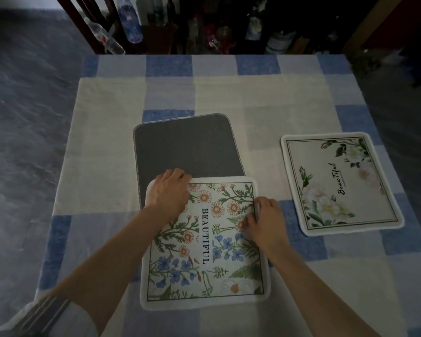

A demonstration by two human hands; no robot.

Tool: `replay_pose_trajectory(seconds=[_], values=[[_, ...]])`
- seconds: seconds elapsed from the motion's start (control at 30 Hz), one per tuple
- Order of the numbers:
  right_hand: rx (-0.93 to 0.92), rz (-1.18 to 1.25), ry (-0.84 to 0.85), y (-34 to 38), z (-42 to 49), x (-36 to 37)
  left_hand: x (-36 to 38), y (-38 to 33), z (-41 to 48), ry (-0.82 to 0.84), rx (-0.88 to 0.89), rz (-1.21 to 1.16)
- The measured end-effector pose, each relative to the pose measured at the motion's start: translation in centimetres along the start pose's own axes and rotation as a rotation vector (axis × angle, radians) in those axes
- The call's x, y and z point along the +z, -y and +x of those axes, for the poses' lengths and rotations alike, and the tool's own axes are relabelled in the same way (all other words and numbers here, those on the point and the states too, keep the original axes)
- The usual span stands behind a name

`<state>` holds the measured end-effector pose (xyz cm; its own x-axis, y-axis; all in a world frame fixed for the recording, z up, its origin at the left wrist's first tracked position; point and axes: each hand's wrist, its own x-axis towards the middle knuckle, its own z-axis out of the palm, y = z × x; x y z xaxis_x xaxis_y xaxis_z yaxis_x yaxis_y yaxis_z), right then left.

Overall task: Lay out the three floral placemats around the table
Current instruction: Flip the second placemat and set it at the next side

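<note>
A placemat with orange daisies, blue flowers and the word BEAUTIFUL (204, 251) lies face up near the table's front edge. My left hand (167, 193) grips its far left corner, fingers curled over the edge. My right hand (265, 220) pinches its right edge. Partly beneath its far end lies a second placemat (187, 144) with its dark grey back upward. A third placemat with white flowers (340, 183) lies flat at the right, apart from both hands.
A blue and cream checked tablecloth (107, 142) covers the table. Beyond the far edge stand a dark chair (83, 20), plastic bottles (129, 18) and dim clutter. Grey floor shows at the left.
</note>
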<state>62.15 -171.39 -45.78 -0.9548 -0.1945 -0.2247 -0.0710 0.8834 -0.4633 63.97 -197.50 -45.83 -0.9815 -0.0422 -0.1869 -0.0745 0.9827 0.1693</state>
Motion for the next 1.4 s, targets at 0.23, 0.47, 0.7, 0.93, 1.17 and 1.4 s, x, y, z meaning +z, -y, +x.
replay_pose_trajectory(seconds=[0.23, 0.47, 0.7, 0.93, 1.17, 1.4], values=[[0.056, 0.019, 0.004, -0.2, 0.5, 0.3, -0.4, 0.4, -0.5, -0.014, -0.079, -0.042], [0.003, 0.027, 0.011, 1.2, -0.4, 0.7, -0.3, 0.8, -4.4, -0.011, -0.149, 0.008], [-0.069, -0.013, 0.055, 2.0, -2.6, 1.4, 0.2, 0.6, -8.9, 0.017, -0.201, 0.012], [-0.175, -0.021, 0.074, 2.6, -4.5, 2.4, 0.8, 0.3, -13.0, 0.059, -0.242, 0.022], [-0.19, -0.025, 0.071, 2.6, -5.5, 1.6, 0.0, -1.2, -11.0, 0.015, -0.071, 0.057], [-0.037, -0.06, 0.06, -0.6, -8.4, 0.7, 0.5, -6.8, -6.4, 0.058, 0.452, 0.136]])
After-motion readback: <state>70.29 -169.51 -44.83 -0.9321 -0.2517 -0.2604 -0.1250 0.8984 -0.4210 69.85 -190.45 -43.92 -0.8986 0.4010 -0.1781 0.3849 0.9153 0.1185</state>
